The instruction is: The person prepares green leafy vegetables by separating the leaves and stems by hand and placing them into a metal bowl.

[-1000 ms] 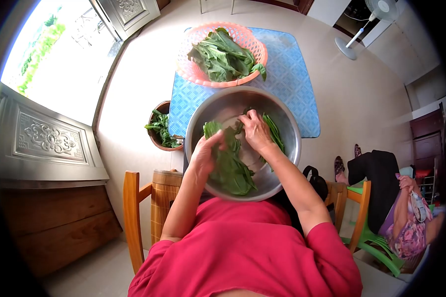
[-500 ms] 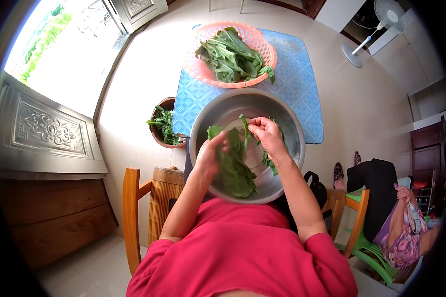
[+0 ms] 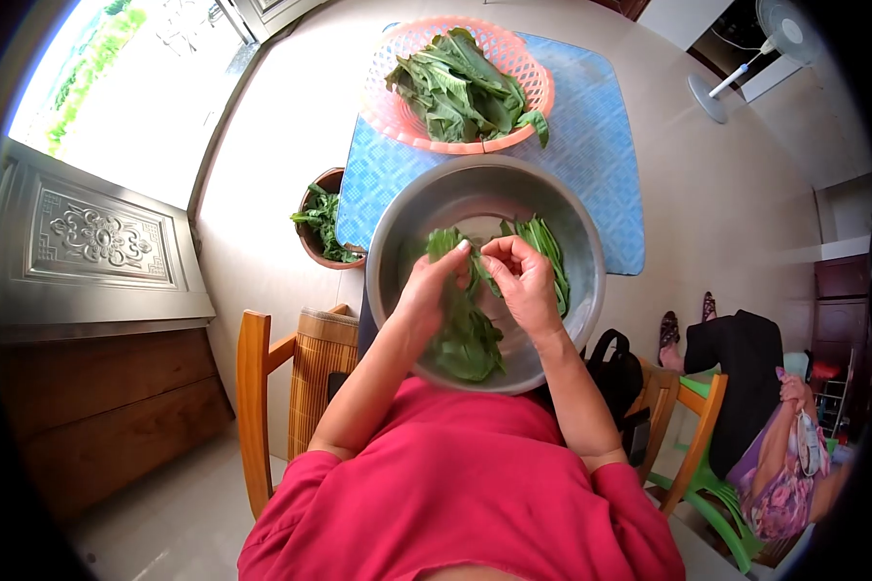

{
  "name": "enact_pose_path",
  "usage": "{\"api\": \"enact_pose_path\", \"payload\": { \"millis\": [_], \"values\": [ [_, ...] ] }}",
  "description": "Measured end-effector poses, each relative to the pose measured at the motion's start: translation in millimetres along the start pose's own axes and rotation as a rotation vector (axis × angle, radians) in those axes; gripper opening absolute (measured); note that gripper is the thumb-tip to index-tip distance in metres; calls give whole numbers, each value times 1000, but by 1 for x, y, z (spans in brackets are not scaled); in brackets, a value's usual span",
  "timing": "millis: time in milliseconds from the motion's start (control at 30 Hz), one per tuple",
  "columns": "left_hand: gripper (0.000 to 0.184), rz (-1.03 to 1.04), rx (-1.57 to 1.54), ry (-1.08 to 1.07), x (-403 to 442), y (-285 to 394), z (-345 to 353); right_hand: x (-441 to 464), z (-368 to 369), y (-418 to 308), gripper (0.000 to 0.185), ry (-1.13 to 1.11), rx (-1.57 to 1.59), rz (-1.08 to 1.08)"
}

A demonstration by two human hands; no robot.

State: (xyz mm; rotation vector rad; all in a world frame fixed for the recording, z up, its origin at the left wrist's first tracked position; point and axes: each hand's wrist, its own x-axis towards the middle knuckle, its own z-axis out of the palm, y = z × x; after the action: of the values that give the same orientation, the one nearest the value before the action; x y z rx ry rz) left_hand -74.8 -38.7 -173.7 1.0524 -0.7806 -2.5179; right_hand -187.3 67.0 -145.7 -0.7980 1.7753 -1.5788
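Over a wide metal basin (image 3: pixel 390 208), my left hand (image 3: pixel 434 290) is closed around leafy greens (image 3: pixel 467 339), whose large leaves hang down and blur a little. My right hand (image 3: pixel 521 281) pinches at the same greens near their upper end, its thumb and finger close to my left thumb. More green leaves and stems (image 3: pixel 548 257) lie in the basin against its right side, partly behind my right hand. Beyond the basin, a pink plastic basket (image 3: pixel 383 111) holds a pile of large green leaves (image 3: pixel 460 85).
The basin and basket rest on a blue patterned table (image 3: pixel 596 165). A brown bin (image 3: pixel 310 242) with leaf scraps stands on the floor at left. Wooden chairs (image 3: pixel 254 407) flank me. A seated person (image 3: pixel 736 358) is at right, and a white fan (image 3: pixel 717 92) stands behind.
My right hand has come down and left, closer to my left hand. The stems at the basin's right side show more now. The whole view has shifted slightly.
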Motion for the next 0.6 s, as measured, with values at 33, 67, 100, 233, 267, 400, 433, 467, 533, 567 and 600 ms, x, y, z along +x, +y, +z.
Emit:
{"api": "enact_pose_path", "payload": {
  "millis": [33, 67, 100, 233, 267, 400, 433, 467, 533, 567, 600],
  "values": [
    [17, 7, 27, 9, 3, -1, -2, -1, 1, 2, 7, 4, -29, -15],
    [16, 8, 22, 27, 3, -2, -1, -1, 0, 5, 8, 17, -34, -28],
    [16, 9, 17, 44, 3, -1, 1, 0, -1, 10, 8, 31, -39, -41],
    [16, 46, 73, 53, 5, -3, 1, 2, -5, 21, 12, 111, -52, -60],
    [15, 49, 68, 49, 7, -5, 0, 2, -5, 17, 14, 112, -149, -116],
    [14, 47, 49, 60, 7, -5, 0, 1, -1, 9, 19, 124, -390, -340],
    [14, 44, 45, 67, 6, -5, 2, 2, 0, 11, 20, 132, -414, -396],
    [14, 38, 60, 64, 7, -5, 2, 1, 0, 14, 19, 125, -395, -344],
    [13, 27, 90, 57, 8, -5, 1, -1, 0, 20, 16, 113, -357, -240],
    [13, 26, 96, 57, 7, -5, 2, -1, 0, 23, 14, 94, -270, -166],
    [13, 24, 103, 56, 6, -4, 4, 0, -1, 27, 12, 75, -184, -91]
  ]
}}
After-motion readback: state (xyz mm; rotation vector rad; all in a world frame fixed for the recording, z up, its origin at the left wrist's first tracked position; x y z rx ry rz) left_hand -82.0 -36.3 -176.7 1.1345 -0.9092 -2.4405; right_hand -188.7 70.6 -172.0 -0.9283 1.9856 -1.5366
